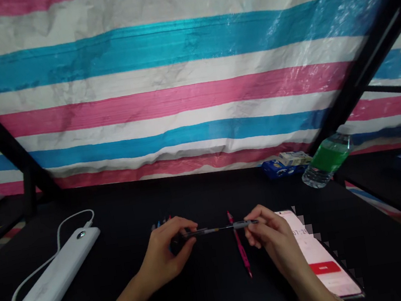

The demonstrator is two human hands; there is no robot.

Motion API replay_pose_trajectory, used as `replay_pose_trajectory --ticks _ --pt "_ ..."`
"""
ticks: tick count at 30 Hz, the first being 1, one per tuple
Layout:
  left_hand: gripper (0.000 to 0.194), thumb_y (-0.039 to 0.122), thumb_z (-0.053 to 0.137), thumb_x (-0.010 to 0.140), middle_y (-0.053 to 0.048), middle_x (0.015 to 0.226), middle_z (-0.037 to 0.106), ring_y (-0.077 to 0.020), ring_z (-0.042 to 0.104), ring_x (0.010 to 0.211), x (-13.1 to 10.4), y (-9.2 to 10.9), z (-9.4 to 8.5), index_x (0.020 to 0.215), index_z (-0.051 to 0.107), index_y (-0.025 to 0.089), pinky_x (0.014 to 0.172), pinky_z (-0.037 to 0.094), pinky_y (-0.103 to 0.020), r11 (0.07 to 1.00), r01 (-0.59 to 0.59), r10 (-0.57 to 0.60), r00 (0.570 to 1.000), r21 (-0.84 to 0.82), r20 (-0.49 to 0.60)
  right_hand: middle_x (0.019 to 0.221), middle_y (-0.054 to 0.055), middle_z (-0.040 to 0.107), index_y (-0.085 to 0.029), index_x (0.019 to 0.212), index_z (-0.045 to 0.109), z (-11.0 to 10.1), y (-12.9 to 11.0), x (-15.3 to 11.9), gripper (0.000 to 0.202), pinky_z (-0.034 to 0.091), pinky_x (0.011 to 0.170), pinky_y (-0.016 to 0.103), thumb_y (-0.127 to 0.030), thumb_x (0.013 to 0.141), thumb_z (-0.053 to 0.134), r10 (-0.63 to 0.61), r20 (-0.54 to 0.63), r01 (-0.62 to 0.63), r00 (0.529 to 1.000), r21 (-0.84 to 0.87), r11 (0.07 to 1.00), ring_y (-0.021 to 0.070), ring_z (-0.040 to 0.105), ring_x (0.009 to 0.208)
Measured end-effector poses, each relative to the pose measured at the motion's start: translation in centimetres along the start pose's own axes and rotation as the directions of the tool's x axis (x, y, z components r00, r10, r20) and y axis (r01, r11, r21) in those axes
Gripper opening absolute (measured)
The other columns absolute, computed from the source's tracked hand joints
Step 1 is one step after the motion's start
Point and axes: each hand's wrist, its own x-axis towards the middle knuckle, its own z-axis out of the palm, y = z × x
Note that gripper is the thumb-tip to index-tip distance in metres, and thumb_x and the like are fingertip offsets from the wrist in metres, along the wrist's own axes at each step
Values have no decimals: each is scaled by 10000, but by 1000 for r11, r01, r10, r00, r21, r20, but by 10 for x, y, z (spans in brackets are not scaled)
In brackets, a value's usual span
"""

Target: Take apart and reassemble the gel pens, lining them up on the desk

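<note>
Level above the black table, a dark pen [219, 228] spans the gap between my two hands. My left hand [168, 251] pinches its dark left end between thumb and fingers. At the other end, my right hand [271, 233] grips a thicker grey section with its fingertips. A thinner stretch shows in the middle, but whether the pen is in separate parts I cannot tell. Below it lies a pink pen [243, 254], close to my right hand. Several pen tips [161, 223] poke out behind my left hand, which hides the rest of them.
A lit phone [322, 258] lies partly under my right wrist. On the left is a white power bank [60, 272] with a white cable [58, 237]. A tilted plastic bottle [328, 159] and a blue packet [278, 169] are at the back right. Striped sheeting [177, 98] hangs behind.
</note>
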Motion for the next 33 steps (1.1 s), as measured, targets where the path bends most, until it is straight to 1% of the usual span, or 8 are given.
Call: replay_pose_trajectory --ticks 2,5,8,14,16,19,25,33 --pt "185 162 629 844 -21 901 694 -126 641 754 -1 0 2 1022 636 211 759 527 -273 1000 2 -2 1000 -17 13 591 -4 641 -197 788 569 4 0 -1 136 390 463 213 -265 747 679 -14 72 19 997 -70 997 123 557 501" --pt "174 144 638 842 -26 919 703 -128 657 787 -1 -1 5 1003 650 208 759 535 -257 999 -14 14 1000 -45 5 691 20 678 -198 865 593 11 -1 -3 141 463 525 239 -292 796 672 -49 147 84 988 -243 966 144 602 575" --pt "166 121 635 843 -32 912 705 -134 664 813 -1 -1 6 986 660 201 750 539 -247 997 -34 32 999 -64 -24 790 40 707 -207 943 614 13 2 -4 130 485 544 249 -299 851 623 -91 157 145 983 -377 915 154 632 615" --pt "163 98 636 839 -39 896 694 -137 655 804 -1 -1 8 971 666 188 729 535 -241 994 -50 49 999 -101 -20 810 35 705 -219 944 647 6 7 -4 101 496 631 263 -288 891 595 -165 211 253 964 -521 815 193 677 759" --pt "173 90 626 842 -41 890 682 -135 646 796 -1 -2 9 980 668 186 714 527 -237 992 -45 47 999 -118 9 784 20 688 -220 949 650 6 7 -4 103 485 635 261 -280 898 583 -178 242 285 954 -542 790 181 668 729" --pt "183 81 608 853 -44 885 667 -134 636 794 -2 -3 12 988 672 187 702 516 -235 990 -45 51 998 -132 38 691 -7 633 -213 956 650 6 7 -5 119 452 590 248 -281 905 566 -191 262 312 946 -573 758 162 632 645" --pt "188 81 620 849 -38 869 668 -134 630 775 -3 -3 13 993 670 192 694 510 -240 989 -39 40 999 -139 1 554 -47 489 -204 885 662 7 3 -6 182 351 495 232 -327 925 535 -200 274 336 941 -663 669 135 508 509" --pt "151 91 617 861 -40 857 665 -137 629 777 -3 -5 14 967 669 185 705 510 -249 987 -80 82 997 -142 10 559 -53 482 -202 852 602 8 -2 -9 176 327 526 232 -294 950 488 -176 332 368 927 -711 599 131 505 516"
